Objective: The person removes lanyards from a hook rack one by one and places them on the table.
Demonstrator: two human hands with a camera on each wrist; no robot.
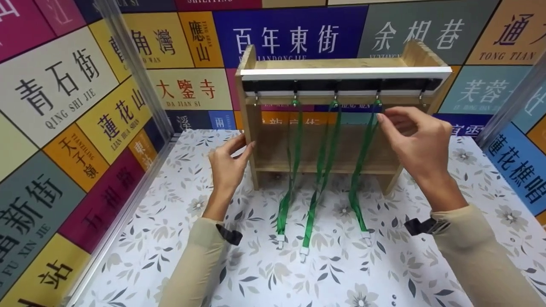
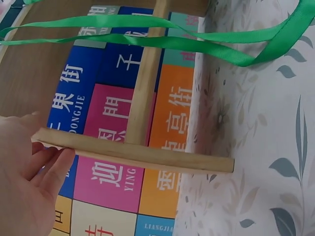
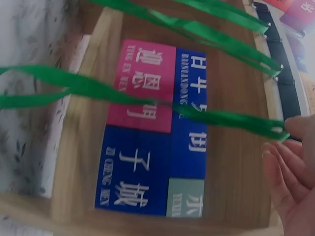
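A wooden rack (image 1: pixel 248 128) stands upright, with a black strip (image 1: pixel 315 86) of metal hooks along its top front. Three green lanyards hang from hooks: a left lanyard (image 1: pixel 297 145), a middle lanyard (image 1: pixel 331 145) and a right lanyard (image 1: pixel 362 149). White clips end them below, on the table. At the rack's left side panel, my left hand (image 1: pixel 229 164) holds the edge between thumb and fingers. Beside the top of the right lanyard is my right hand (image 1: pixel 420 138), thumb and fingertips close to the strap but seemingly a little apart around it.
The outermost left hook (image 1: pixel 256 100) and right hook (image 1: pixel 422 97) bear no lanyard. A flower-patterned cloth (image 1: pixel 256 277) covers the table. Colourful sign panels (image 1: pixel 290 34) surround it at the back and sides.
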